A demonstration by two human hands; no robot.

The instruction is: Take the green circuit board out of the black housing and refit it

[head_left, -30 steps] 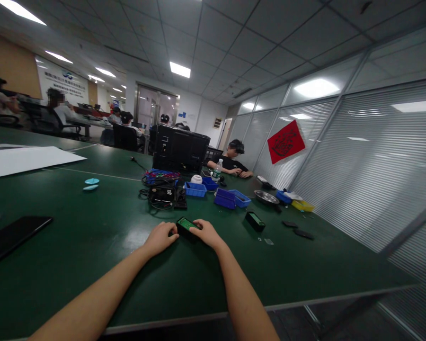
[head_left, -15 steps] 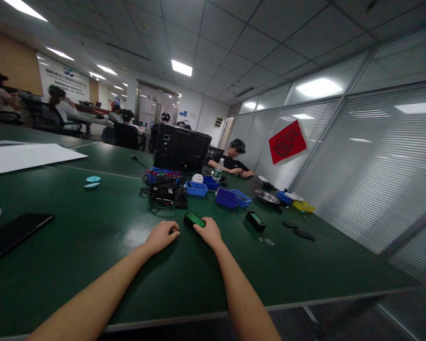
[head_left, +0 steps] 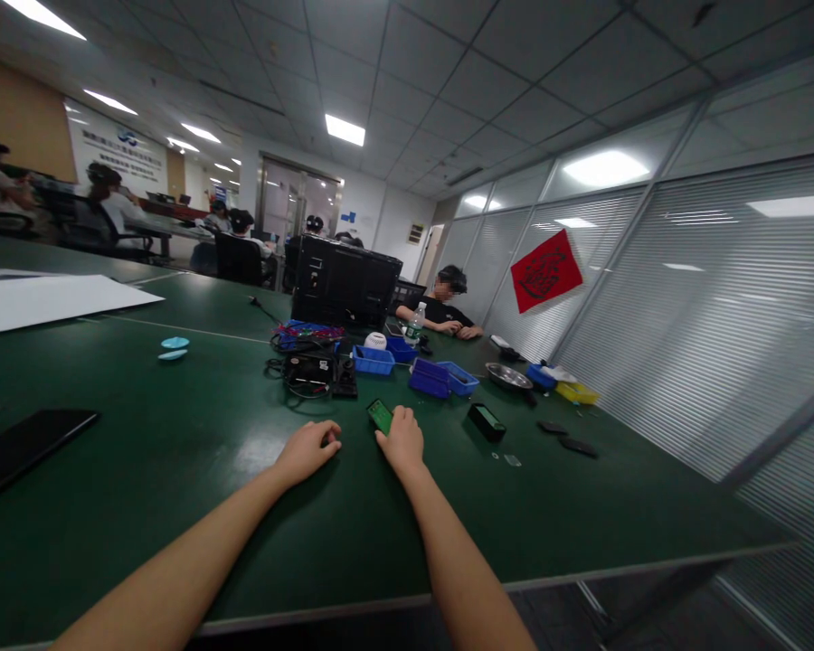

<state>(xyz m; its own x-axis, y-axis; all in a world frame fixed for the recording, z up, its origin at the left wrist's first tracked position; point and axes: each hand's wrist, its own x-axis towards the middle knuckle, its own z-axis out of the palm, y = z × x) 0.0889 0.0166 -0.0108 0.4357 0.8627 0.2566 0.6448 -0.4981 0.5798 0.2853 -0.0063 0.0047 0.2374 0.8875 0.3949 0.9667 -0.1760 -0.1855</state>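
Note:
My right hand (head_left: 403, 441) grips a small black case with a green circuit board (head_left: 381, 417) showing in its face. The fingers wrap around its right side, and the case is tilted up from the table. Just to the left, my left hand (head_left: 309, 451) rests on the green tabletop with loosely curled fingers and a gap at the thumb; nothing shows in it. A second black case with a green board (head_left: 488, 420) lies to the right of my right hand. Near it are a small clear piece (head_left: 512, 460) and two flat black pieces (head_left: 578, 448).
Ahead stand blue bins (head_left: 373, 360), a black power unit with cables (head_left: 308, 369), a monitor (head_left: 345, 282) and a water bottle (head_left: 416, 323). A metal bowl (head_left: 508, 376) and yellow tray (head_left: 576, 392) are at right. Another person (head_left: 440, 312) sits across the table.
My right hand has moved slightly right with the black case and turned it, so the green board faces me more. My left hand has hardly moved.

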